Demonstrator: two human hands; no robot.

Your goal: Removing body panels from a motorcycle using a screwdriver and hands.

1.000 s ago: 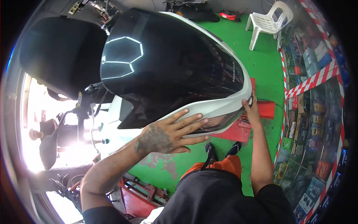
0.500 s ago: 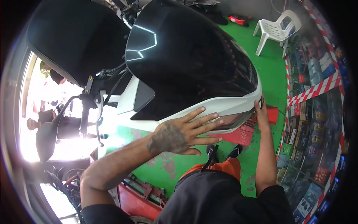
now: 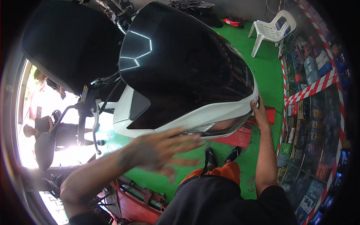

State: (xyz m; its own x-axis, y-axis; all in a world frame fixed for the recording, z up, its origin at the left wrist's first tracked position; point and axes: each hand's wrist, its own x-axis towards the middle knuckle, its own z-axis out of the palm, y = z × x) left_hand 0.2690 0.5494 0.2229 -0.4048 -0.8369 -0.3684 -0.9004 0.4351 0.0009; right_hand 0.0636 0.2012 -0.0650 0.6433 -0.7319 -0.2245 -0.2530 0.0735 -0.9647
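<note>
A scooter's white front fairing (image 3: pixel 180 123) with a large dark windscreen (image 3: pixel 187 63) fills the middle of the view. Along its near side runs a clear headlight lens (image 3: pixel 217 125). My right hand (image 3: pixel 259 114) grips the fairing's front tip, thumb on the near side and the other fingers partly hidden behind the edge. Blurred by motion, my left hand (image 3: pixel 165 148) hovers beside the near edge of the fairing. Its fingers are spread and it holds nothing. The brake lever (image 3: pixel 96 127) and a mirror (image 3: pixel 45 150) lie to its left.
A glass display case (image 3: pixel 305 123) edged with red-and-white tape runs along the right. At the far right stands a white plastic chair (image 3: pixel 272 30) on the green floor (image 3: pixel 270 71). Red metal stand parts (image 3: pixel 142 202) lie near my left. Outside, another person (image 3: pixel 45 125) is at the left.
My left hand has moved left and down, off the side of the fairing. My right hand stays at the front tip. The view has shifted slightly.
</note>
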